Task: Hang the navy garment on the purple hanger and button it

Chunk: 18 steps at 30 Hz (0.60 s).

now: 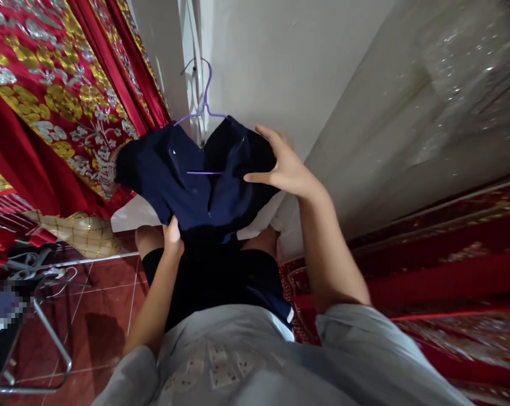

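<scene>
So, the main thing here is a navy top (187, 197) on a purple hanger (205, 106), spread out right in front of the person, above the knees and near a pale wall (280, 56). The hanger's hook points up, but honestly I can't tell if it's caught on anything. The hanger's bottom bar shows through the open V of the neckline.

The left hand (174, 239) is closed on the top's lower edge, thumb over the front, other fingers mostly out of sight. The right hand (286, 166) is spread pretty wide at the sleeve on the right, thumb and forefinger well apart, with the dark cloth between them.

Off to the left there's a red drape (69, 101) covered in gold and silver sequins, then a metal-framed chair (52, 330) lower down on red floor tiles (111, 276).
</scene>
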Available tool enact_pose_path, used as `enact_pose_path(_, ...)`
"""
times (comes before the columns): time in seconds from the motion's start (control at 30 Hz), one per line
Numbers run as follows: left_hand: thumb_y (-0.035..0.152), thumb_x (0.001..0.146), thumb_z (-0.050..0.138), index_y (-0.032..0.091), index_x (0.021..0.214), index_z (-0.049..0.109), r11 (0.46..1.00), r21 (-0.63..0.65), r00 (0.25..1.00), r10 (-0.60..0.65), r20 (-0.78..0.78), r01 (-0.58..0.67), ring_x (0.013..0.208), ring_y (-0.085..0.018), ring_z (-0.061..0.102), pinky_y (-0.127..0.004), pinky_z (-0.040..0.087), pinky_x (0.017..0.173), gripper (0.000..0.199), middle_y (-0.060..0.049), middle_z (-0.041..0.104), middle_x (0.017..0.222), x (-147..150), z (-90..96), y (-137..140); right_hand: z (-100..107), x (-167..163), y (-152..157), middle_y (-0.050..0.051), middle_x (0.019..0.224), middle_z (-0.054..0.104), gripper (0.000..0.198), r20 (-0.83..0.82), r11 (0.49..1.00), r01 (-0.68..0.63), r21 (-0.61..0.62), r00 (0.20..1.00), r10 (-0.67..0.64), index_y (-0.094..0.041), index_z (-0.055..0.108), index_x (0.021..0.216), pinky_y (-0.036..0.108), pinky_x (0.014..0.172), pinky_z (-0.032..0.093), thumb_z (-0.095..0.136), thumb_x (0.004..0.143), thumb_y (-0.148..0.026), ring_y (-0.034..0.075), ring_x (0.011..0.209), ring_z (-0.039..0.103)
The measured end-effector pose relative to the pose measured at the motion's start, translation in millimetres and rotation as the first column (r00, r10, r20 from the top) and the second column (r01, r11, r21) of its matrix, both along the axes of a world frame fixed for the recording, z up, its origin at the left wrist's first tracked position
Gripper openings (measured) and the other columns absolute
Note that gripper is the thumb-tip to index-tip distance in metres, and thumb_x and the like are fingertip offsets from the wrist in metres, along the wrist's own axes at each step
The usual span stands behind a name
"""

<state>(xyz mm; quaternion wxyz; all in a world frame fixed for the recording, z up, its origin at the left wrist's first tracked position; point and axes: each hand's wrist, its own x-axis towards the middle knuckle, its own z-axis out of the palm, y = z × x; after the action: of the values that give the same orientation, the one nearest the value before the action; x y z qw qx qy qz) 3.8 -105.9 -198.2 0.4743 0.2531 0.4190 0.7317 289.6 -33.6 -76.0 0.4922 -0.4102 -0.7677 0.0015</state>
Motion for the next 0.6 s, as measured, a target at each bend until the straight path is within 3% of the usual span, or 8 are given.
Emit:
enact_pose_path(0.1,0.039,0.075,0.086,0.014,0.118,0.074,0.999,0.035,0.999,-0.021,0.042,0.020,0.121,-0.032,0.068,-0.048,0.050,0.114,0.051,-0.011,0.076,0.115,13,-7.8,-16,-44,-32,-9,0.012,0.136,0.053,0.080,-0.313,0.997,0.023,-0.076,0.949,-0.046,-0.026,0.042,0.141,0.050,0.103,0.048,0.079,0.076,-0.056,0.031,0.126,0.054)
enact_pose_path(0.17,0.037,0.077,0.083,0.016,0.118,0.073,0.999,0.024,0.997,-0.048,0.057,0.046,0.120,-0.030,0.068,-0.045,0.051,0.112,0.048,-0.009,0.076,0.114,19,-12.4,-22,-84,-72,-15,0.009,0.113,0.060,0.075,-0.489,0.970,-0.027,-0.240,0.867,-0.097,-0.023,0.041,0.134,0.039,0.083,0.054,0.080,0.074,-0.047,0.023,0.096,0.061)
enact_pose_path(0.27,0.033,0.082,0.079,0.020,0.123,0.069,1.000,-0.008,1.000,0.013,0.003,-0.013,0.127,-0.027,0.064,-0.043,0.047,0.117,0.044,-0.008,0.073,0.120,15,-19.1,-24,-141,-122,-30,0.002,0.089,0.060,0.051,-0.483,0.771,-0.117,-0.626,0.834,-0.267,-0.020,0.047,0.117,0.031,0.071,0.050,0.072,0.072,-0.026,0.017,0.076,0.057)
enact_pose_path(0.33,0.030,0.084,0.077,0.022,0.130,0.063,0.989,0.059,0.980,0.142,-0.137,-0.135,0.133,-0.026,0.059,-0.044,0.042,0.120,0.049,-0.008,0.068,0.129,6,-24.4,-24,-162,-132,-42,0.001,0.079,0.060,0.032,-0.459,0.629,-0.183,-0.755,0.833,-0.309,-0.019,0.052,0.104,0.028,0.064,0.047,0.065,0.076,-0.024,0.016,0.069,0.056)
enact_pose_path(0.4,0.029,0.086,0.076,0.023,0.139,0.054,0.931,0.215,0.879,0.353,-0.322,-0.296,0.140,-0.027,0.052,-0.045,0.036,0.124,0.057,-0.011,0.059,0.141,1,-31.7,-27,-167,-122,-51,0.001,0.066,0.060,0.012,-0.457,0.529,-0.273,-0.803,0.853,-0.253,-0.018,0.057,0.087,0.027,0.056,0.044,0.059,0.079,-0.026,0.015,0.058,0.054)
enact_pose_path(0.47,0.031,0.089,0.075,0.020,0.143,0.048,0.848,0.399,0.693,0.520,-0.499,-0.349,0.148,-0.029,0.041,-0.049,0.027,0.127,0.061,-0.016,0.047,0.151,6,-41.6,-31,-158,-103,-54,0.003,0.055,0.059,0.017,-0.463,0.455,-0.354,-0.817,0.873,-0.153,-0.016,0.061,0.069,0.027,0.050,0.040,0.058,0.080,-0.028,0.013,0.049,0.051)
enact_pose_path(0.53,0.033,0.094,0.071,0.017,0.141,0.048,0.838,0.512,0.544,0.522,-0.656,-0.188,0.148,-0.032,0.039,-0.052,0.027,0.126,0.055,-0.020,0.044,0.151,22,-53.3,-35,-144,-86,-55,0.005,0.051,0.061,0.026,-0.478,0.404,-0.423,-0.811,0.877,-0.041,-0.014,0.066,0.060,0.026,0.049,0.039,0.060,0.079,-0.030,0.012,0.047,0.050)
enact_pose_path(0.6,0.033,0.099,0.062,0.015,0.136,0.052,0.872,0.481,0.501,0.377,-0.779,0.091,0.134,-0.030,0.053,-0.050,0.040,0.117,0.042,-0.020,0.055,0.137,42,-64.0,-36,-133,-76,-56,0.007,0.054,0.065,0.032,-0.517,0.388,-0.494,-0.778,0.855,0.053,-0.012,0.070,0.061,0.024,0.051,0.041,0.065,0.080,-0.037,0.012,0.049,0.054)
